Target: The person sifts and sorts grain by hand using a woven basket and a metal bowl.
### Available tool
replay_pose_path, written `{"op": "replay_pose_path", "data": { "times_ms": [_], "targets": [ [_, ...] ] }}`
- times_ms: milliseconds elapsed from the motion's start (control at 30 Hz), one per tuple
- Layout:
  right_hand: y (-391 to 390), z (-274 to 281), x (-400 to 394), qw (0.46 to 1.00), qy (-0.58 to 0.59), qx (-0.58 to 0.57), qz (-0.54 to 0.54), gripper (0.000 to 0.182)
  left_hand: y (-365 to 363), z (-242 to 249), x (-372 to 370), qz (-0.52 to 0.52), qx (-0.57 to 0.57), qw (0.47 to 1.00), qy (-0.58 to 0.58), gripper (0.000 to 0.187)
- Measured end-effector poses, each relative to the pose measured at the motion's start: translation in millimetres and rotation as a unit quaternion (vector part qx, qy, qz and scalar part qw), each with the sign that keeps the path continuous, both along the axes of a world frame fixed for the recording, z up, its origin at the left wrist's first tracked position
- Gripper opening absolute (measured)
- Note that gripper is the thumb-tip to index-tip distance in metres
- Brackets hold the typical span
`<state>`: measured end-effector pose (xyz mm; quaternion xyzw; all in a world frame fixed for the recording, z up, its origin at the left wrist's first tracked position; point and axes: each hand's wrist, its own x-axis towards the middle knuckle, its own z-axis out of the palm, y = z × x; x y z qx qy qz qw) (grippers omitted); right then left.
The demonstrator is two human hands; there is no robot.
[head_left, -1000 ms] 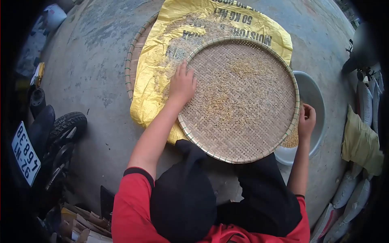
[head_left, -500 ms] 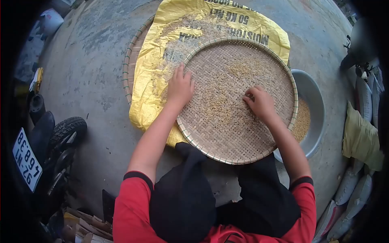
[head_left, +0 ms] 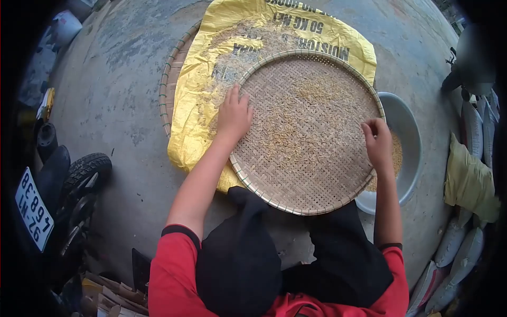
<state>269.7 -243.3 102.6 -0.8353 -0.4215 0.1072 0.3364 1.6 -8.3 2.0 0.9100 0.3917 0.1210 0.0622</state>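
A round woven tray [head_left: 317,193] rests over my knees, with golden grains [head_left: 285,142] scattered across its middle and upper part. My left hand [head_left: 234,115] lies on the tray's left rim, its fingers somewhat apart and gripping nothing. At the right rim is my right hand [head_left: 377,140], fingers curled together near the edge of a metal basin [head_left: 412,127]; whatever they hold is too small to make out. More grain [head_left: 396,153] lies in that basin, partly hidden by my right hand and forearm.
Under the tray is a yellow printed sack [head_left: 193,105] strewn with husks, over another woven tray [head_left: 171,79]. A motorbike wheel [head_left: 87,171] and licence plate [head_left: 35,209] are at the left. Filled sacks [head_left: 454,264] line the right side of the concrete floor [head_left: 132,105].
My right hand has moved right, from above the grains in the tray to its right rim by the basin. My left hand has stayed in place.
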Motion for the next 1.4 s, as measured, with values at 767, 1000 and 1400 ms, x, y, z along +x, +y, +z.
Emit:
{"op": "replay_pose_path", "data": {
  "times_ms": [767, 1000, 1400],
  "targets": [
    [39, -31, -44, 0.936, -0.024, -0.091, 0.339, 0.015, 0, -2, -1, -0.004, 0.004, 1.000, 0.007, 0.036],
    [44, -40, -50, 0.927, -0.068, -0.129, 0.344, 0.006, 1, -3, -1, 0.002, 0.000, 1.000, 0.006, 0.036],
    [4, 0, -36, 0.978, -0.003, -0.034, 0.206, 0.010, 1, -2, 0, 0.005, -0.008, 1.000, 0.014, 0.036]
  ]
}}
